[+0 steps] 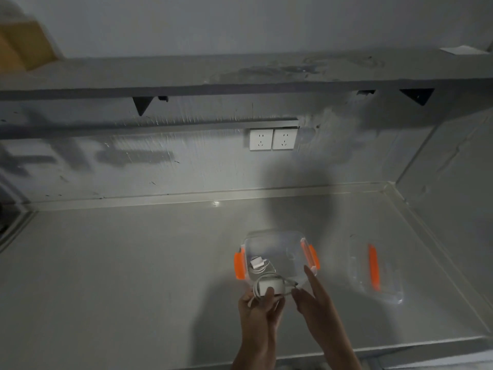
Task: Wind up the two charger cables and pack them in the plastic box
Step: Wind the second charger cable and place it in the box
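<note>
Nearest, the left hand (pixel 260 303) grips a white charger (pixel 270 286) with its cable coiled round it, thumb pressed on the adapter's face, fingers curled beneath; beside it the right hand (pixel 310 297) is open, fingers straight and loosely together, fingertips touching the cable's loose end; just beyond, the clear plastic box (pixel 277 244) with orange latches stands open on the grey counter (pixel 133 263), a second wound charger (pixel 258 263) lying in its near-left corner; to the right lies the lid (pixel 373 268); farther back, two wall sockets (pixel 273 139) under a shelf (pixel 186 76).
</note>
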{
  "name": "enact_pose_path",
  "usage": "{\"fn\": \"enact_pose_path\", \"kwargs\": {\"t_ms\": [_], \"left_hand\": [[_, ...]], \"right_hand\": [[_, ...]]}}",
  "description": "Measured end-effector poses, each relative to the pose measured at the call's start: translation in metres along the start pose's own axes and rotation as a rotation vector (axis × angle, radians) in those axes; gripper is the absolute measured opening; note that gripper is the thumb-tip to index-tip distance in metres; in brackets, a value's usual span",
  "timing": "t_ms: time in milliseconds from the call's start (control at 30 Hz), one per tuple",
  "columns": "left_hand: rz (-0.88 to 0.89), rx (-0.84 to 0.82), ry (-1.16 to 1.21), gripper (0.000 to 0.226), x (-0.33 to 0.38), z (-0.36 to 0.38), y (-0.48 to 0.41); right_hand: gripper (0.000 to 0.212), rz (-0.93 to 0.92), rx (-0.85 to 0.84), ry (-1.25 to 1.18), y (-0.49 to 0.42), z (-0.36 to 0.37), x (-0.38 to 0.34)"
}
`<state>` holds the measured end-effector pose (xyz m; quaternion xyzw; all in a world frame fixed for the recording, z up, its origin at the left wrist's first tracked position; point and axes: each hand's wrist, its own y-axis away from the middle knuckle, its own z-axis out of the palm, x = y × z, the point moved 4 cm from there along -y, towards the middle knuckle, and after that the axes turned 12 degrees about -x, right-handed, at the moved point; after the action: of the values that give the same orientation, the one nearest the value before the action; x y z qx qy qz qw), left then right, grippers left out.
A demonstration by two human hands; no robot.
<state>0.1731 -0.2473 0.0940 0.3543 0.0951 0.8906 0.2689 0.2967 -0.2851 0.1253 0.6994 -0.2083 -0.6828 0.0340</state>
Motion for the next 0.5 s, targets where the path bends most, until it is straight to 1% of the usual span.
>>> {"fn": "enact_pose_path", "kwargs": {"t_ms": [67,100,167,200,267,333,400,467,500], "left_hand": [[-0.027,0.042,0.046,0.040,-0.007,0.003,-0.018],[-0.035,0.042,0.072,0.042,-0.011,0.006,-0.027],[-0.053,0.044,0.104,0.035,-0.014,0.018,-0.048],[-0.066,0.064,0.127,0.028,-0.016,0.023,-0.059],[-0.085,0.119,0.182,0.025,-0.020,0.027,-0.086],[-0.097,0.164,0.194,0.027,-0.026,0.025,-0.118],[-0.096,0.215,0.181,0.026,-0.032,0.021,-0.144],[-0.123,0.303,0.130,0.018,-0.040,0.015,-0.162],[-0.129,0.330,0.108,0.014,-0.046,0.013,-0.170]], "right_hand": [[0.069,-0.002,0.016,0.066,-0.022,-0.027,0.005],[0.066,-0.024,0.022,0.123,-0.036,-0.040,0.006],[0.054,-0.051,0.067,0.270,-0.066,-0.064,0.007],[0.051,-0.022,0.120,0.329,-0.080,-0.075,0.010],[0.051,0.082,0.184,0.405,-0.106,-0.094,0.018],[0.056,0.133,0.146,0.431,-0.132,-0.105,0.031],[0.060,0.184,0.065,0.419,-0.152,-0.109,0.049],[0.066,0.217,-0.030,0.409,-0.163,-0.109,0.073],[0.074,0.235,-0.061,0.408,-0.166,-0.110,0.087]]}}
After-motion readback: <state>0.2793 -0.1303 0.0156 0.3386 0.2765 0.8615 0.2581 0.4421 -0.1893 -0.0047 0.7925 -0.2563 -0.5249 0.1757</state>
